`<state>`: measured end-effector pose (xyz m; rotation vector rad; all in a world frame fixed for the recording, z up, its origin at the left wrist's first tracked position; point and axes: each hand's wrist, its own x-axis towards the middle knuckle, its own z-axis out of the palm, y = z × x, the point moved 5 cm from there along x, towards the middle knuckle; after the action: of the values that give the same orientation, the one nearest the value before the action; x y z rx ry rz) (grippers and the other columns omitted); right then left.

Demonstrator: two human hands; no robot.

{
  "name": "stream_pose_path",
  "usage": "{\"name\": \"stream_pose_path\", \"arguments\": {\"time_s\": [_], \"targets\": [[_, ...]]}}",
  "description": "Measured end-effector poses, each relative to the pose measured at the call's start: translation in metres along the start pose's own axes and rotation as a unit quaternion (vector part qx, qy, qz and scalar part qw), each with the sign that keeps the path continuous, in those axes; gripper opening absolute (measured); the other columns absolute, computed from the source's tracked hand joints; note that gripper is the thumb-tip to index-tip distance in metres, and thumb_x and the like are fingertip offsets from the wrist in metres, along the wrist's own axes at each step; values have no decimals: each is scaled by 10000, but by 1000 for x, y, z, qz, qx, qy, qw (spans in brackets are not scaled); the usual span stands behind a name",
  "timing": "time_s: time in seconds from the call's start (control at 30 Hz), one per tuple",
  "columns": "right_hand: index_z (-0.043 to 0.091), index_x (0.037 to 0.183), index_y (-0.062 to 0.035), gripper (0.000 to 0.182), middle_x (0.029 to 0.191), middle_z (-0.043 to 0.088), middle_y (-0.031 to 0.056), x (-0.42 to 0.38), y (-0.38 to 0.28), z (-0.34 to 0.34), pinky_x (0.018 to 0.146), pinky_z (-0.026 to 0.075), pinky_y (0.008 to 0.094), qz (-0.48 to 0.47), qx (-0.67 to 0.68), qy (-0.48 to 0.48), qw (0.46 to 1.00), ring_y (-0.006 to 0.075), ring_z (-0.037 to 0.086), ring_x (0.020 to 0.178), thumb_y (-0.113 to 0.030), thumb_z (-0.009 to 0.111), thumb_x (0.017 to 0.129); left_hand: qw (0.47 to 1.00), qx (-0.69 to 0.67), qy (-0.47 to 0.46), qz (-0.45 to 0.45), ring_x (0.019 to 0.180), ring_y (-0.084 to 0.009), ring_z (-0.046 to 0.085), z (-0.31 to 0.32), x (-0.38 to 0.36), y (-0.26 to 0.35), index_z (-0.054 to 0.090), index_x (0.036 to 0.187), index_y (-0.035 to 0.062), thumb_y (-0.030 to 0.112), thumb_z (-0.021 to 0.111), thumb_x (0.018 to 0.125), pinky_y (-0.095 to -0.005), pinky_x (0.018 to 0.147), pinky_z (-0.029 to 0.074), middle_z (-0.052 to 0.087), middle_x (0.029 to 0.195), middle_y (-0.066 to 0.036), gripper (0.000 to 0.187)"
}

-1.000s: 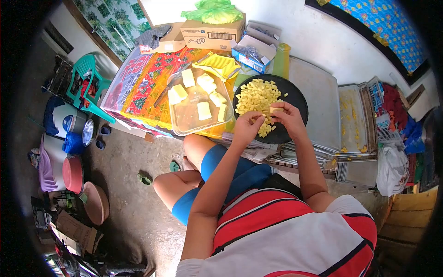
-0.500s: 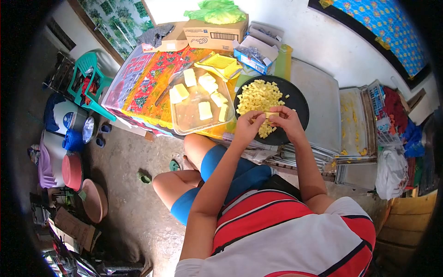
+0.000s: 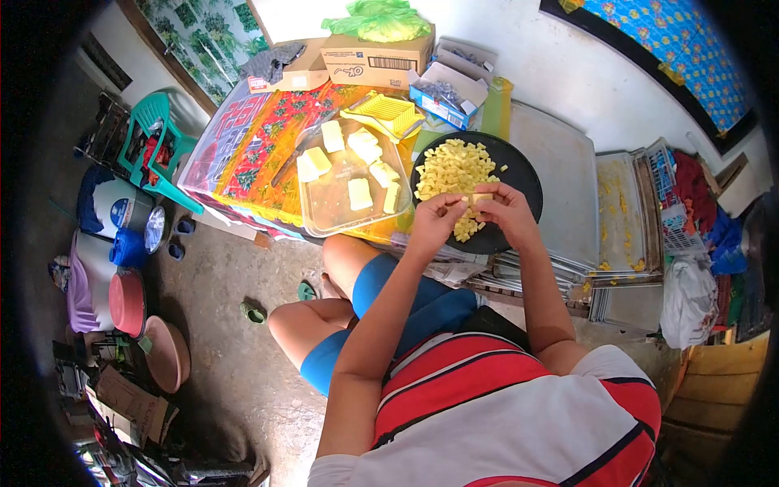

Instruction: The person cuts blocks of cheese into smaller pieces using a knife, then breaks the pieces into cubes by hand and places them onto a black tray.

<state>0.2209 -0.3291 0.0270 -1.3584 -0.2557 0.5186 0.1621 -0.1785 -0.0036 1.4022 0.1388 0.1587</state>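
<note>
On the desk (image 3: 253,174), toward the right, a round black tray (image 3: 519,166) carries a heap of yellow pieces (image 3: 454,166), over whose near side the right hand (image 3: 509,217) has its grip clamped on a yellow block (image 3: 483,197), the left hand (image 3: 436,223) pinched together, apparently on a small bit (image 3: 465,199).

Small yellow chunks (image 3: 454,166) lie heaped on a round black tray (image 3: 520,169).

Left approach: across the counter (image 3: 243,180), bounded by the clear tub's (image 3: 329,201) rim. Rear approach: obstructed by the yellow rack (image 3: 388,114) and large carton (image 3: 377,58). Near side of the black tray (image 3: 521,174): occupied by left hand (image 3: 436,223) and right hand (image 3: 509,219). Right approach: over flat sheets (image 3: 560,187).
</note>
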Motion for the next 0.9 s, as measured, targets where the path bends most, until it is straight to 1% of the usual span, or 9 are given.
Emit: {"name": "stream_pose_path", "arguments": {"time_s": [0.03,0.1,0.2,0.4,0.5,0.6,0.7,0.8,0.9], "targets": [[621,1057,1,265,883,647,37,2,-1,-6,662,519,226,-10,-25,16,1000,94,614,741,-50,668,802,994,75,24,73,564,-78,515,-1,1,1,660,979,25,201,698,845,-225,485,406,599,706,0,224],[625,1058,-1,269,880,644,31,3,-2,-16,654,513,224,-20,-59,41,997,89,607,741,-49,659,795,949,220,70,215,613,-138,576,6,-2,10,665,983,37,208,708,821,-272,526,456,619,738,-37,240],[632,1054,7,274,873,640,27,5,2,-24,642,505,221,-22,-90,50,994,80,597,737,-57,655,789,909,385,60,147,711,-234,627,14,-6,11,670,996,56,215,709,791,-343,613,494,625,792,-96,262],[639,1047,20,270,847,623,24,10,26,-29,631,500,217,-21,-167,28,985,74,585,711,-67,656,793,891,430,44,140,726,-270,631,16,-4,-1,678,1002,56,219,699,790,-368,650,495,632,801,-128,268],[636,1047,21,268,822,609,18,8,22,-23,623,499,219,-17,-149,19,989,77,580,696,-58,665,793,938,316,68,125,679,-211,614,4,0,-6,679,1018,33,221,692,818,-332,637,484,644,763,-102,275],[630,1048,22,269,805,604,15,9,21,-18,618,498,222,-15,-105,2,994,81,577,688,-48,676,793,983,154,45,87,643,-119,559,0,6,-5,679,1012,-2,227,684,850,-270,615,460,653,745,-49,280],[624,1049,26,270,809,613,22,6,15,-8,623,498,224,-5,-63,-17,998,86,579,685,-44,681,795,996,77,13,41,625,-46,499,3,3,4,673,1021,-12,220,676,870,-209,565,415,642,754,4,277],[622,1051,29,267,820,622,31,2,8,-1,637,502,230,2,-41,-22,999,92,588,698,-44,677,800,999,-1,-31,10,736,-82,575,10,-3,17,646,1040,-47,159,646,889,-221,643,465,656,822,-45,255],[622,1050,29,261,831,626,37,-1,4,2,662,514,238,9,-11,-30,999,102,603,718,-41,668,804,998,-47,-40,6,720,-77,564,11,-4,16,641,1060,-40,93,628,892,-209,641,457,654,835,-37,214]]}}
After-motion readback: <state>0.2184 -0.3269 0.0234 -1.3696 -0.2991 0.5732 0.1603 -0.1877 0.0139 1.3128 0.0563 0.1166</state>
